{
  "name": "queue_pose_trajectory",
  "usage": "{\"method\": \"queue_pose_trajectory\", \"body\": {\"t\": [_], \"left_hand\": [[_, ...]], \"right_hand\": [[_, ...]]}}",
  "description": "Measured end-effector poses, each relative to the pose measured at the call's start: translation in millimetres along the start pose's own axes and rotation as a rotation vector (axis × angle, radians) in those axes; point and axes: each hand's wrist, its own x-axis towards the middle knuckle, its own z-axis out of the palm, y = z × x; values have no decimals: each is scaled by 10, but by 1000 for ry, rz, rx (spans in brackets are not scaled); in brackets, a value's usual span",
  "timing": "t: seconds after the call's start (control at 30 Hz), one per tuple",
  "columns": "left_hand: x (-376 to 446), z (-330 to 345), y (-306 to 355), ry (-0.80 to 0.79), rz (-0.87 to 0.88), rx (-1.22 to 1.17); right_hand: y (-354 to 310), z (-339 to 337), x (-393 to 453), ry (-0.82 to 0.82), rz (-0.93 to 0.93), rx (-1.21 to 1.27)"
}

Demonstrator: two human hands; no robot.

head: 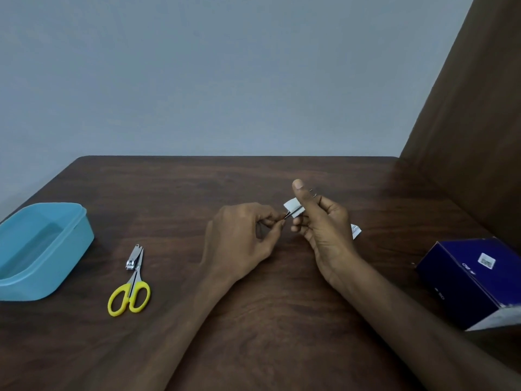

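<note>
1. R hand (318,221) was held just above the table (169,187), right of centre. Thumb stuck up, other fingers curled round a small white folded paper (293,208).
2. The paper poked out on the left side of R hand, btwn thumb & fingers, clear of the table top.
3. L hand (242,238) sat just left of it, thumb & forefinger pinched tight on a thin dark sliver (288,215). The sliver's far tip met the paper's near-left edge; too small to tell what it was.
4. Both hands' fingertips were v. close at the paper; couldn't tell if they touched.
5. A white scrap w/ printed lines (355,231) showed just past the right side of R hand. Couldn't tell if it lay on the table or belonged to the same paper.
6. Left of the hands, well apart: yellow-handled scissors (131,292), blades shut & pointing far, w/ a metal nail clipper (134,258) lying against the blades.
7. Further left, at the table edge: light blue open-topped tub (42,249), partly out of frame.
8. Right side, near: dark blue box (473,280) w/ a small white label on top.
9. A brown panel (465,122) rose along the right; grey wall (225,80) beyond the far edge.
</note>
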Motion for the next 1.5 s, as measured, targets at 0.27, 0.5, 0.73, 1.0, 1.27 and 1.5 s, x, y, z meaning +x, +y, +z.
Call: {"method": "queue_pose_trajectory", "body": {"t": [0.27, 0.5, 0.73, 1.0, 1.27, 1.5], "left_hand": [[-10, 16, 11, 12, 13, 58], [-2, 22, 10, 40, -18, 61], [13, 28, -28, 19, -70, 16], [24, 17, -30, 10, -105, -24], [9, 12, 8, -29, -60, 60], [20, 14, -23, 0, -89, 41]], "right_hand": [[23, -31, 39, 5, 1, 14], [6, -31, 40, -12, 9, 56], [-24, -27, 18, -77, -45, 110], [-86, -28, 9, -98, -24, 175], [-62, -42, 25, -71, 5, 101], [-45, -65, 42, -101, 23, 99]]}}
